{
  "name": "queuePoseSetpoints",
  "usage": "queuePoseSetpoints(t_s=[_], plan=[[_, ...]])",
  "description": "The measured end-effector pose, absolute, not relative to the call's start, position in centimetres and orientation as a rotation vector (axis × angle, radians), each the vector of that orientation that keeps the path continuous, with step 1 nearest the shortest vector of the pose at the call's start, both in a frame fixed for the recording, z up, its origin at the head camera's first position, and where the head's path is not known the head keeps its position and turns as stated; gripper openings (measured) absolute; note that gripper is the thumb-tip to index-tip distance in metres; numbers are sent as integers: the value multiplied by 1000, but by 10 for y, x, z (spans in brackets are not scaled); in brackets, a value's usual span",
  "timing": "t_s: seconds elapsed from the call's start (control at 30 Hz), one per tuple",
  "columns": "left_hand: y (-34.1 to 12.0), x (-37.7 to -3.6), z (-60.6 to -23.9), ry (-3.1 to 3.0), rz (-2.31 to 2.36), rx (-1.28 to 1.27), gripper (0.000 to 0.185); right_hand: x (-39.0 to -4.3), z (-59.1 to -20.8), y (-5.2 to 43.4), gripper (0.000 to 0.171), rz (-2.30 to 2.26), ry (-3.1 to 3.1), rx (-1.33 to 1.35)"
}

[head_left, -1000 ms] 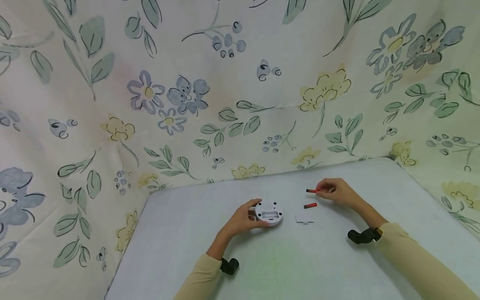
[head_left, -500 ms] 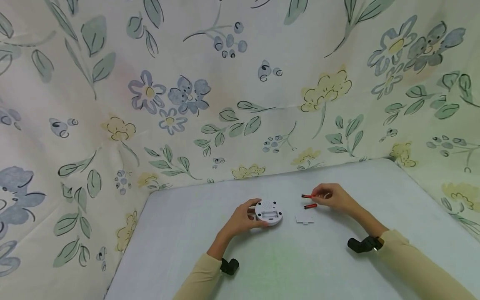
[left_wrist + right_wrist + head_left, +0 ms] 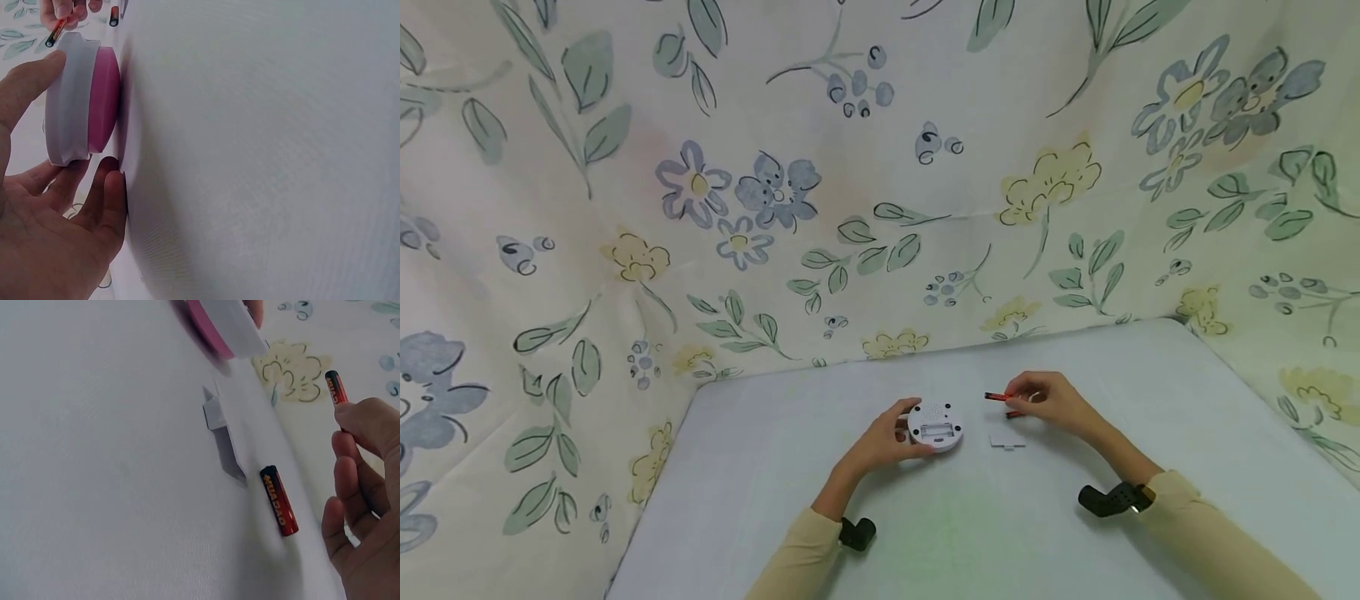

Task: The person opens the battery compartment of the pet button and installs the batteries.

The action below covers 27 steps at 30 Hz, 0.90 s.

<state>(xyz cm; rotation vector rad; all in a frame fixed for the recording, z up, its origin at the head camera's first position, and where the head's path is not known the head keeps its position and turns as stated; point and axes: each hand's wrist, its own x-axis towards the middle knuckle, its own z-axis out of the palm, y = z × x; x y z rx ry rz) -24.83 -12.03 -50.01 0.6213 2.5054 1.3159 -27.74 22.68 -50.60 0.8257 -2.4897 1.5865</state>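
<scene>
My left hand (image 3: 880, 437) grips a round white device (image 3: 935, 415) by its left edge, thumb on the near side. Its upturned face shows an uncovered battery compartment, and a pink side (image 3: 105, 100) faces the tabletop. Whether it touches the table I cannot tell. To the right, my right hand (image 3: 1054, 402) pinches a red-and-black battery (image 3: 334, 386) between thumb and finger, black end pointing toward the device. Below that hand, a second red-and-black battery (image 3: 279, 501) lies on the table, partly hidden by the fingers in the head view. A thin white battery cover (image 3: 1007, 441) lies between device and hand.
The white tabletop (image 3: 760, 483) ends at a floral cloth (image 3: 850, 208) hanging behind and at both sides. Black wrist cameras sit on the left wrist (image 3: 857, 533) and the right wrist (image 3: 1108, 499).
My right hand has moved left and slightly nearer with the battery, now partly covering the lying one in the head view. The left hand and the device have stayed nearly still.
</scene>
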Motion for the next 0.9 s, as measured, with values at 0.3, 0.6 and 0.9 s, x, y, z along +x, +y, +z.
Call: queuePoseSetpoints(t_s=[0.3, 0.6, 0.9], plan=[[-117, -246, -500, 2515, 1331, 610, 82, -275, -508, 202, 11, 1564, -2547, 872], [-116, -246, -499, 2525, 1307, 615, 82, -275, -504, 180, 9, 1606, -2562, 1002], [-116, -246, -497, 2516, 1318, 627, 82, -276, -505, 168, 11, 1604, -2569, 1062]])
